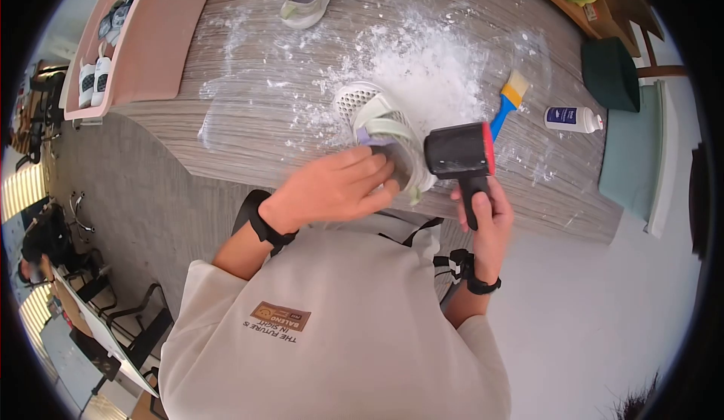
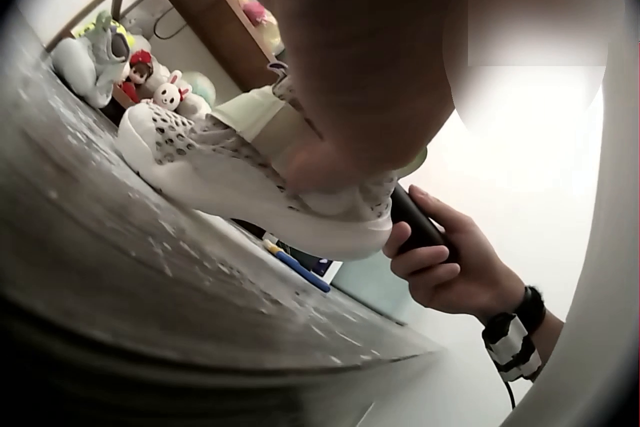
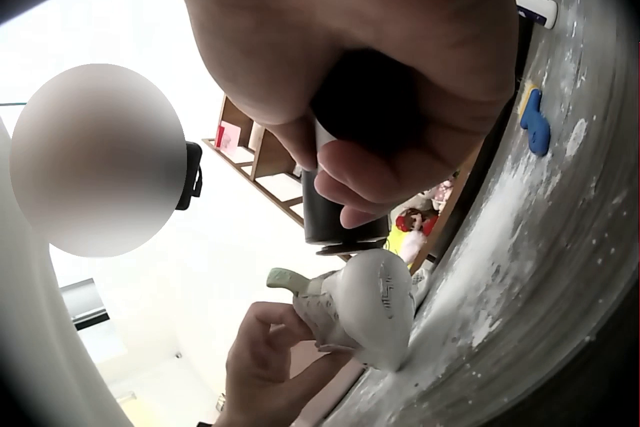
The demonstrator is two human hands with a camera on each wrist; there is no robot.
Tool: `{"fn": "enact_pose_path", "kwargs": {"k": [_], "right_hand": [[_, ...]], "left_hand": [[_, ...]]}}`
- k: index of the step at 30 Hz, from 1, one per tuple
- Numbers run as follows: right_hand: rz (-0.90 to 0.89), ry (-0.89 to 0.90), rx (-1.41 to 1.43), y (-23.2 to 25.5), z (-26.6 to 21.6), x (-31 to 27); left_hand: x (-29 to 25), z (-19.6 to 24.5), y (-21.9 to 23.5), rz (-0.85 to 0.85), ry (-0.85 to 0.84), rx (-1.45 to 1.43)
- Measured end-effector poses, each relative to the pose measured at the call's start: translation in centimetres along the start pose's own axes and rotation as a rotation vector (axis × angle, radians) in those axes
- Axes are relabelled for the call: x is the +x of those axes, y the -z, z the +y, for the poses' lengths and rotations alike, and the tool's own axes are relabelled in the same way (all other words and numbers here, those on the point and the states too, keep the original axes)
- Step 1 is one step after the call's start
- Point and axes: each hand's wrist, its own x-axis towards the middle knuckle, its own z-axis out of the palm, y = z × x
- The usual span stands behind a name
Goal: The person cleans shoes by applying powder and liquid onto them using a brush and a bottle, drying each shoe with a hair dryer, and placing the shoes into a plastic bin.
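Note:
A light shoe (image 1: 362,99) with a perforated toe stands on the powdery table (image 1: 256,130). My left hand (image 1: 335,186) grips it near its ankle opening, and part of the shoe is hidden by the fingers. In the right wrist view the thumb and fingers of the left hand (image 3: 265,357) are on the shoe (image 3: 375,302). Curled round the handle of a black handheld device (image 1: 456,151) with a red rim is my right hand (image 1: 489,220). The device's head is close beside the shoe; whether they touch I cannot tell. A matching shoe (image 1: 305,1) lies farther back.
White powder (image 1: 430,65) is spread over the tabletop. A blue-handled brush (image 1: 509,99) and a white bottle (image 1: 571,119) lie to the right, near a dark green container (image 1: 611,75). At the left is a pink bin (image 1: 158,43) holding small shoes.

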Motion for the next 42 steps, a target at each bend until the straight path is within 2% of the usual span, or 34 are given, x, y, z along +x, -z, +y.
{"fn": "enact_pose_path", "kwargs": {"k": [4, 11, 19, 26, 32, 36, 38, 42], "right_hand": [[0.002, -0.077, -0.116, -0.5, 0.5, 0.0], [-0.004, -0.115, -0.075, -1.1, 0.9, 1.1], [-0.069, -0.051, -0.089, -3.5, 0.0, 3.9], [-0.103, 0.008, -0.222, -1.5, 0.4, 2.5], [-0.144, 0.238, -0.578, 2.2, -0.8, -0.9], [-0.037, 0.174, -0.645, 1.7, -1.8, -1.9], [-0.041, 0.193, -0.650, 1.3, -1.7, -2.0], [-0.141, 0.344, -0.701, 0.8, -2.1, -2.4]], "left_hand": [[-0.5, 2.1, -0.1, -0.064, 0.028, -0.042], [-1.8, 4.0, -0.4, -0.029, 0.238, -0.128], [-4.0, 4.9, -0.9, 0.004, 0.364, -0.260], [-3.6, 4.6, -1.4, 0.084, 0.324, -0.257], [-2.2, 3.9, -1.4, 0.085, 0.303, -0.284], [-1.9, 3.6, -1.6, 0.066, 0.260, -0.280], [-1.9, 3.6, -1.5, 0.053, 0.251, -0.283], [-2.0, 3.8, -1.3, 0.067, 0.258, -0.266]]}}
